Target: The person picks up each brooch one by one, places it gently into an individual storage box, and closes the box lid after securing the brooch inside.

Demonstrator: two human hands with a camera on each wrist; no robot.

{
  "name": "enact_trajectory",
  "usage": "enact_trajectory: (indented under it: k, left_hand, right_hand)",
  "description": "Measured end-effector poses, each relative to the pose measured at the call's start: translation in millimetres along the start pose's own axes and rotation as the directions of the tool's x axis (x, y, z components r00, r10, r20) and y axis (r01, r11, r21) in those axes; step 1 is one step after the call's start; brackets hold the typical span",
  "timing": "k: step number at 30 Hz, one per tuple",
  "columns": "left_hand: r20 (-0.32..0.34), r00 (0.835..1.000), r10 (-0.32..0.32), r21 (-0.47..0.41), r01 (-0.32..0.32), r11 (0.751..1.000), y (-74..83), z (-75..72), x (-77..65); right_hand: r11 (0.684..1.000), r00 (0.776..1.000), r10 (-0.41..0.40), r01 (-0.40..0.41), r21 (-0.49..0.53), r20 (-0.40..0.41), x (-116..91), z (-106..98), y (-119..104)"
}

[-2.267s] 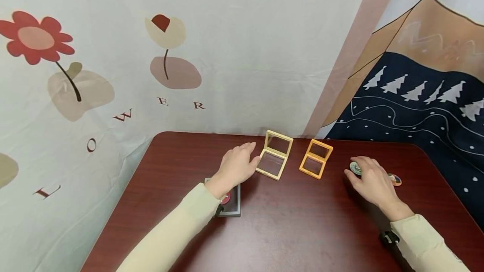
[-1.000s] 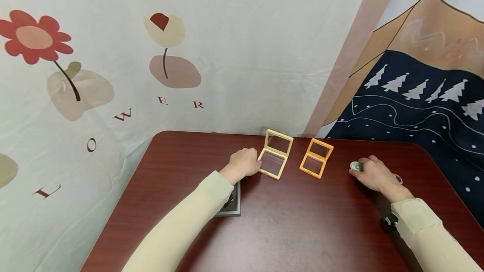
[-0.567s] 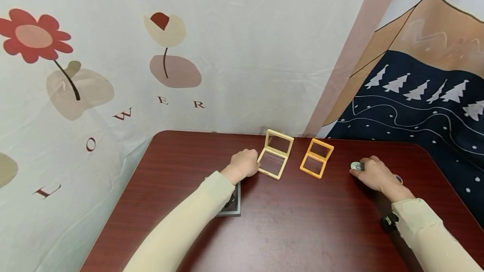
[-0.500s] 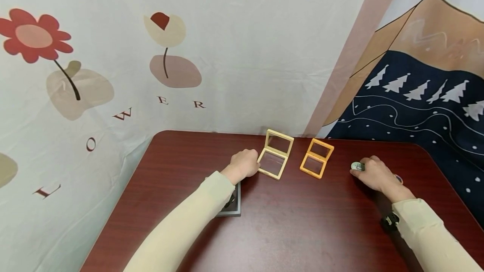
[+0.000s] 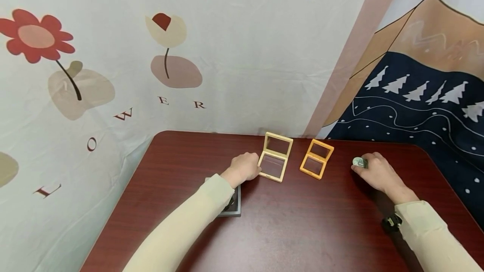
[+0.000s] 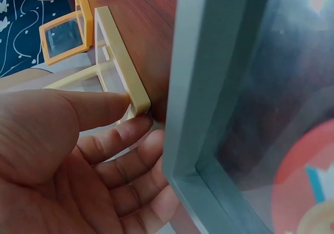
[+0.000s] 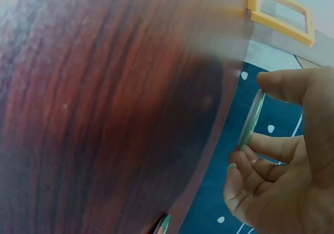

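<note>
A: Who's gripping what?

B: The left hand (image 5: 245, 167) is pinching one corner of the yellow frame (image 5: 275, 154), thumb against forefinger. The right hand (image 5: 380, 172) is holding the green disc (image 5: 357, 162) by its rim, thumb and fingertips.

A: Where's everything sitting?

B: The yellow frame is standing open toward the back of the surface (image 5: 302, 230); the orange frame (image 5: 315, 157), also open, is sitting just right of it. The green disc is right of both, apparently off the surface. The grey frame (image 5: 238, 202) is lying under the left wrist, a red round piece (image 6: 302, 192) showing inside. A second disc (image 7: 164, 224) is barely showing in the right wrist view.

A: Risks?

B: One corner is taking the whole hold on the yellow frame, so it could be twisting loose, or its raised panel folding over. A loose pinch could be sending the thin green disc down, maybe rolling. The left cuff (image 5: 219, 188) is passing over the grey frame; a dipping arm could be dragging it. Can't tell the gap.

A: Any writing?

B: The backdrop (image 5: 245, 53) is showing spaced letters: L, O, W, E, R. The green disc is carrying print, too small to read. No brands legible.
</note>
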State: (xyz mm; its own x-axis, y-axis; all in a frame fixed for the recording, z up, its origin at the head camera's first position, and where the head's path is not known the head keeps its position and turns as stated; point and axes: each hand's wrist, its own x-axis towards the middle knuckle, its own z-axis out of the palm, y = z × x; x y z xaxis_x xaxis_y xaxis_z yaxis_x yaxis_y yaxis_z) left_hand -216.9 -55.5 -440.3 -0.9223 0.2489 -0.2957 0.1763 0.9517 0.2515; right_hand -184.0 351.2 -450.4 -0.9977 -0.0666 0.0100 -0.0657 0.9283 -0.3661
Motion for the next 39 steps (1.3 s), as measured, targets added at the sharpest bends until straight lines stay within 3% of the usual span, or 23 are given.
enact_trajectory:
  k: [13,39]
  left_hand:
    - [0.037,0.999,0.027,-0.020,-0.026,0.999,3.5,3.1,-9.1]
    - [0.058,0.994,0.096,-0.063,-0.093,0.994,13.5,8.6,-28.1]
  right_hand:
    - [0.997,0.987,-0.016,0.028,0.070,-0.158,-10.7,-6.6,-12.7]
    - [0.988,0.960,-0.104,0.130,0.085,-0.260,-34.1,-15.9,-66.9]
